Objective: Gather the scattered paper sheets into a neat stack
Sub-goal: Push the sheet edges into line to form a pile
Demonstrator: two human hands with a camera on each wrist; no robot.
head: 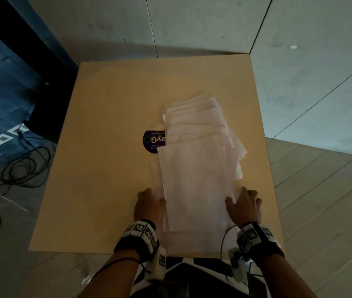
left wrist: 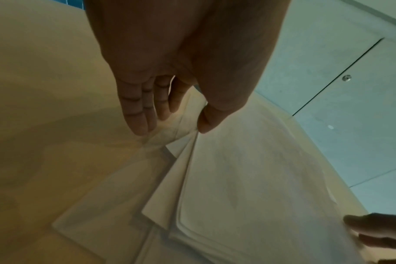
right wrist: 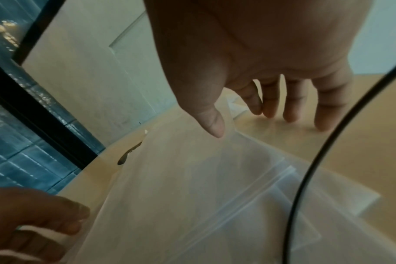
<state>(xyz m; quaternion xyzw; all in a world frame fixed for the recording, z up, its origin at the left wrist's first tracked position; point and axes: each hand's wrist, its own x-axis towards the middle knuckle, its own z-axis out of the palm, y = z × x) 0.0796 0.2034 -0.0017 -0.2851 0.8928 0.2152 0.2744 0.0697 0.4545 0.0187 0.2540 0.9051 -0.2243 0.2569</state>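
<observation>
Many thin white paper sheets (head: pixel 196 160) lay fanned in an overlapping run down the right half of the tan table (head: pixel 106 168), from mid-table to the near edge, part-covering a round dark sticker (head: pixel 152 141). Their far ends splayed out and the side edges sat stepped, so the pile was gathered but not yet square.

Both hands flanked the near end of the run. In the head view the left hand (head: pixel 149 203) rested at the left edge with fingers extended, holding nothing; its wrist view showed the thumb touching a sheet edge. The right hand (head: pixel 244 204) lay likewise at the right edge, thumb on the top sheet, fingers spread onto bare table, nothing grasped.

Judging by the look, the sheets were light, limp and slick against one another: a push at one point would probably buckle or skid a single sheet. Flat palms against both long edges, squeezing inward, seemed the safer hold, then a lift and a tap on the table.
</observation>
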